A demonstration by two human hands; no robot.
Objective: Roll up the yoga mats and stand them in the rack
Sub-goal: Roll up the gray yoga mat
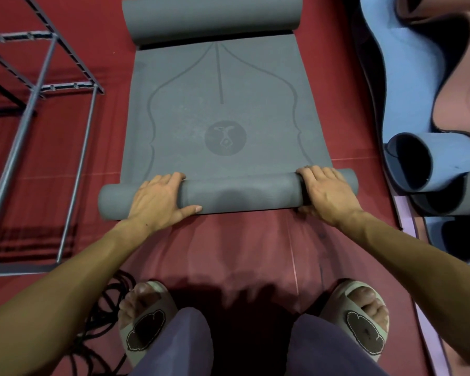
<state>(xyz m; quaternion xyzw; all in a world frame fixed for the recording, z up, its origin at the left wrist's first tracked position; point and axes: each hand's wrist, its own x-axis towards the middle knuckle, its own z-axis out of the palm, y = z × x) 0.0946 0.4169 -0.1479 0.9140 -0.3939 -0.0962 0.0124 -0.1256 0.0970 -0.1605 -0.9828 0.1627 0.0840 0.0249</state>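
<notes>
Floor: dark red carpet (65, 164) under everything you see.
Mat: your grey rubbery yoga mat (223, 109) lies flat mid-floor, curled at both ends; the near roll lies under your hands.
Rack: grey metal frame rack (38, 85) stands left of the mat.
Other mats: loosely curled blue foam mats (407, 164) lie right.
Left hand (158, 198): curled over the near roll, thumb along its near side.
Right hand (326, 189): gripping the roll likewise.

head cam | worn on person | looks steeply down and forward | close over hands, feet at bottom edge
</notes>
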